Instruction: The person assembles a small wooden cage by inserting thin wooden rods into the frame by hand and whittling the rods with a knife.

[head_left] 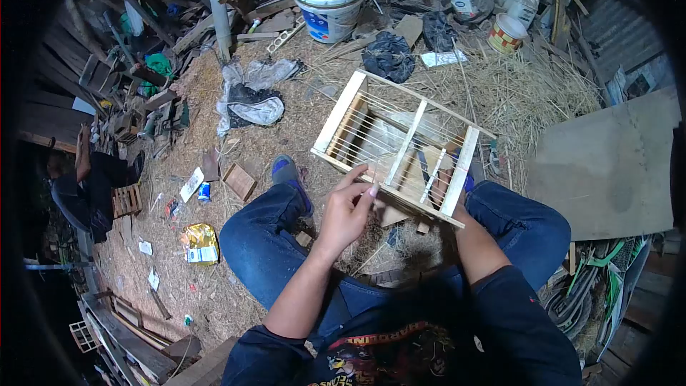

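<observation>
A small wooden frame box [409,144] with thin parallel rods across its top is held tilted above the lap. My left hand [346,213] is at its near edge, thumb and forefinger pinched together at the rail; what sits between them is too small to make out. My right hand [444,189] reaches under the right end of the frame, its fingers partly seen between the rods and wrapped on the wood. Small wood pieces [423,228] lie just below the box.
Another person [96,179] sits at the far left. A white bucket [327,11] stands at the back, a plywood sheet [607,164] lies right. A small wooden tray [239,181] and a gold packet [200,244] are on the straw-covered ground.
</observation>
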